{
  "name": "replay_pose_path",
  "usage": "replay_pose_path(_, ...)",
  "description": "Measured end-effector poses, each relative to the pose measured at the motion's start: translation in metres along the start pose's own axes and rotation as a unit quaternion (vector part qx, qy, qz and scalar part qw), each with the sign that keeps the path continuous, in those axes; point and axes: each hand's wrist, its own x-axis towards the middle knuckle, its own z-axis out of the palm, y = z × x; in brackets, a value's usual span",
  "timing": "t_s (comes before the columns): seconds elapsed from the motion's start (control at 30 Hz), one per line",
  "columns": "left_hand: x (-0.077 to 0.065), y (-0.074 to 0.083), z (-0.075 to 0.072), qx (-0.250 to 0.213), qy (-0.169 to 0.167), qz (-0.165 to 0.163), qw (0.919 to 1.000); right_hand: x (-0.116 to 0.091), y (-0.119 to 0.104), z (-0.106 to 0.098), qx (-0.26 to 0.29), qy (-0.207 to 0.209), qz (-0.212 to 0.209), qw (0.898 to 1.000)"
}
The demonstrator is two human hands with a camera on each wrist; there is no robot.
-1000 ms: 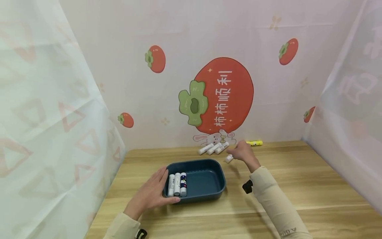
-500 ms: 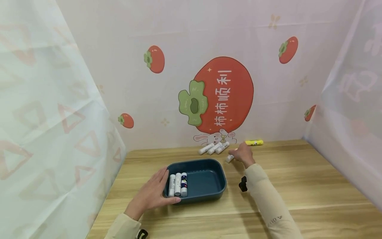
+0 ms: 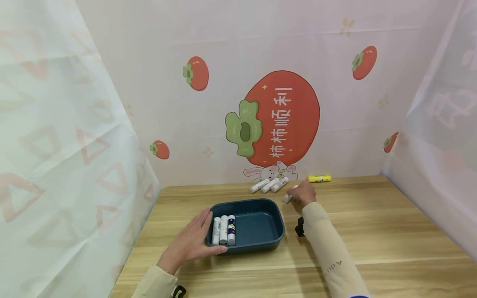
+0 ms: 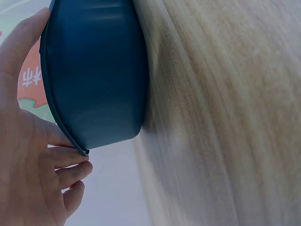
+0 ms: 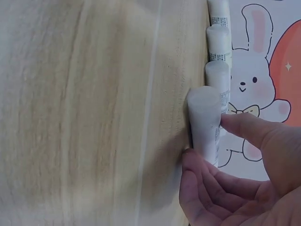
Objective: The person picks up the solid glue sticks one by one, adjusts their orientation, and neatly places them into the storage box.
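The outstretched right hand (image 3: 303, 192) pinches a white cylindrical tube (image 5: 205, 125), while the left hand (image 3: 190, 242), thumb wide from its fingers, touches a dark-blue rectangular tray (image 3: 258, 227).

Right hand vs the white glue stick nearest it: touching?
Touching: in the right wrist view, the right hand pinches the white glue stick, thumb on one side, fingers opposite.

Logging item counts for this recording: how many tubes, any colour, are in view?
8: three tubes in the tray, three white tubes behind it, one white tube held by the right hand, and one yellow tube beyond that hand. More could be hidden from view.
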Motion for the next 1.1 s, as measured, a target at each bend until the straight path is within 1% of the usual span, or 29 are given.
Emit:
replay_pose_path(0.2,0.001,0.000,0.001,-0.001,0.002,0.001,1.0000,-0.002,-0.001,0.000,-0.017,-0.007,-0.018,1.000)
replay_pose_path(0.33,0.002,0.001,0.003,-0.001,-0.001,0.000,1.0000,0.001,0.003,0.002,-0.040,-0.016,-0.028,0.999)
replay_pose_path(0.4,0.001,0.001,0.003,-0.002,-0.003,-0.001,1.0000,0.006,0.007,0.004,-0.059,-0.022,-0.041,0.997)
replay_pose_path(0.5,0.001,0.002,0.005,-0.007,-0.006,0.000,1.0000,0.011,0.015,0.006,-0.097,-0.022,-0.079,0.992)
replay_pose_path(0.57,0.000,0.002,0.005,-0.010,-0.008,0.000,0.9999,0.012,0.021,0.007,-0.113,-0.022,-0.105,0.988)
replay_pose_path(0.63,0.000,0.002,0.006,-0.011,-0.007,0.001,0.9999,0.009,0.025,0.007,-0.122,-0.020,-0.121,0.985)
replay_pose_path(0.67,0.000,0.002,0.006,-0.011,-0.006,0.002,0.9999,0.007,0.027,0.006,-0.123,-0.020,-0.129,0.984)
replay_pose_path(0.8,0.000,0.000,0.004,-0.006,0.000,0.003,1.0000,-0.006,0.029,0.005,-0.114,-0.022,-0.137,0.984)
replay_pose_path(0.9,0.000,-0.001,0.002,-0.005,0.005,0.002,1.0000,-0.015,0.028,0.006,-0.114,-0.017,-0.158,0.981)
replay_pose_path(1.0,0.002,-0.001,0.000,-0.005,0.007,-0.001,1.0000,-0.020,0.027,0.008,-0.119,-0.009,-0.172,0.978)
replay_pose_path(1.03,0.002,-0.001,0.000,-0.005,0.005,-0.002,1.0000,-0.020,0.028,0.008,-0.119,-0.005,-0.173,0.978)
replay_pose_path(1.1,0.003,-0.001,0.000,-0.003,0.000,-0.002,1.0000,-0.020,0.030,0.008,-0.110,-0.001,-0.161,0.981)
